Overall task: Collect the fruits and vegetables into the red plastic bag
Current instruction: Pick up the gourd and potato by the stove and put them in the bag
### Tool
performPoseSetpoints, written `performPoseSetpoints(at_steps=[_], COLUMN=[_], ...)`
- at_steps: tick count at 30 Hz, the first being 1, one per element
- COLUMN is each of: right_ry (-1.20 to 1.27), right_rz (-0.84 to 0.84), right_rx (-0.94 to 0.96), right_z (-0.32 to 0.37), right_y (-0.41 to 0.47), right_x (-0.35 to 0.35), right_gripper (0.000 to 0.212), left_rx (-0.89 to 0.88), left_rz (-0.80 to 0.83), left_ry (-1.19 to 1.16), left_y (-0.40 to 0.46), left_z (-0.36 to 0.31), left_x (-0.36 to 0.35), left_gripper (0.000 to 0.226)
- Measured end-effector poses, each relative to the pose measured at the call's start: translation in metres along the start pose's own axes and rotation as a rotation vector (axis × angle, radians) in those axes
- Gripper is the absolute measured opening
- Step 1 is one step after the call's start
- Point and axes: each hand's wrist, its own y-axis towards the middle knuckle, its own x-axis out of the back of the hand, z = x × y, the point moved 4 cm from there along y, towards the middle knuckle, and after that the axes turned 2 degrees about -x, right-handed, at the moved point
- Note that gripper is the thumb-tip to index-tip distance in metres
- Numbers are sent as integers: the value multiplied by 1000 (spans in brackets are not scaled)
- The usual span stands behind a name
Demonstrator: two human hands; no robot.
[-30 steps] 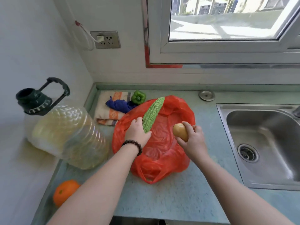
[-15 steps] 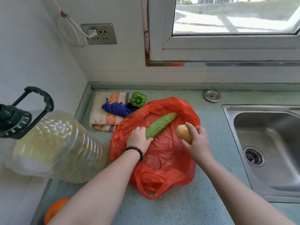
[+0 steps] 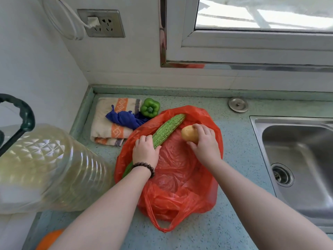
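the red plastic bag (image 3: 180,177) lies spread open on the speckled green counter (image 3: 239,141), just left of the steel sink (image 3: 297,159), and everything else is placed from it. over the bag's open mouth the left hand (image 3: 145,153) is clenched round the lower part of a long bumpy bitter gourd (image 3: 167,129), which slants up and to the right across the bag, its far tip reaching the bag's back rim and its near end showing under the wrist with the dark bead bracelet (image 3: 146,166). the right hand (image 3: 204,143) is over the right side of the bag's mouth, fingers curled round a yellow potato (image 3: 189,135) that sits just right of the gourd without touching it. whether either vegetable rests on the plastic or is held just above it cannot be told. a green bell pepper (image 3: 150,107) stands just behind the bag's back-left rim, beside a blue cloth (image 3: 124,119) on a folded striped towel (image 3: 110,123) left of the bag. a large clear oil jug (image 3: 50,168) lies on its side further left, and an orange (image 3: 48,239) shows at the near-left corner, well apart from the bag.
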Motion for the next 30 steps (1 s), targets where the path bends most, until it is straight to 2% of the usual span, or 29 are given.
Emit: performPoseSetpoints(at_steps=[13,17,22,30], right_ry=[-36,-69,-109,-97], right_rz=[-48,0,91,26], right_rx=[50,35,58,94], right_z=[10,12,10,18], right_y=[12,12,6,-31], right_x=[-30,-28,-17,24], right_gripper=[64,70,84,65], left_rx=[-17,-19,-12,-66], left_rz=[16,31,102,43], left_ry=[-1,-7,30,74], left_y=[1,0,-7,-52], left_z=[4,2,-2,-31], left_x=[-9,-6,0,31], left_gripper=[61,62,77,72])
